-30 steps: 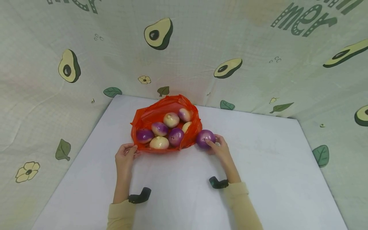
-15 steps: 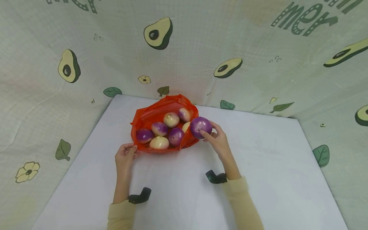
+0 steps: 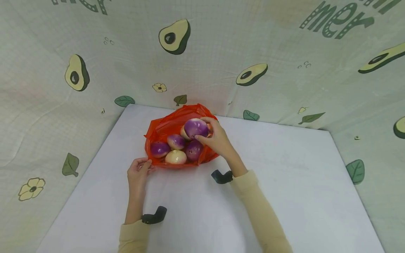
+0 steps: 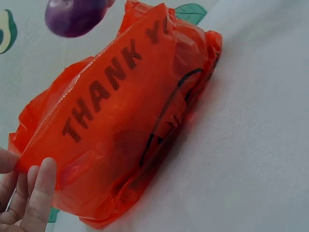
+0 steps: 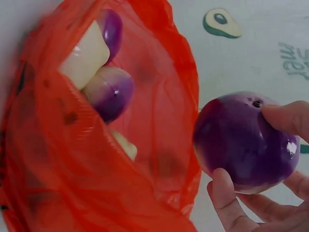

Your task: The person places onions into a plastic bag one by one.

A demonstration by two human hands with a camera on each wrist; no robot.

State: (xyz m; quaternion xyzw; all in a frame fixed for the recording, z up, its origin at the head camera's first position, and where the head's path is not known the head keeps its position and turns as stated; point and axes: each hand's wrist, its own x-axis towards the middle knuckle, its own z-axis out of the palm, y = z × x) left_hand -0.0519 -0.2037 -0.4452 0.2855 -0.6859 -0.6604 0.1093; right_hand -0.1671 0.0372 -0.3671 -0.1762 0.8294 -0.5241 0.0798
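Note:
A red plastic bag (image 3: 157, 127) stands with its mouth wide, holding several shiny purple-and-white turnips (image 3: 175, 157). My left hand (image 3: 139, 170) pinches its front left rim between thumb and fingers; in the left wrist view the bag's printed side (image 4: 120, 121) faces the camera. Over the bag's right part, my right hand (image 3: 217, 138) grips another turnip (image 3: 193, 127), larger in this view, thumb near its small dark stem spot. From the right wrist, this purple turnip (image 5: 241, 140) shows beside the bag's mouth, fingers beneath it. It hides some turnips behind it in the head view.
The bag rests at the back left of a white table (image 3: 284, 175). Behind and beside the table hangs a pale cloth (image 3: 209, 52) printed with avocados and leaves. Each wrist wears a black camera mount (image 3: 155, 215).
My right hand has lifted the turnip off the table at the bag's right side and carried it up and left over the bag's mouth. My left hand has stayed on the rim.

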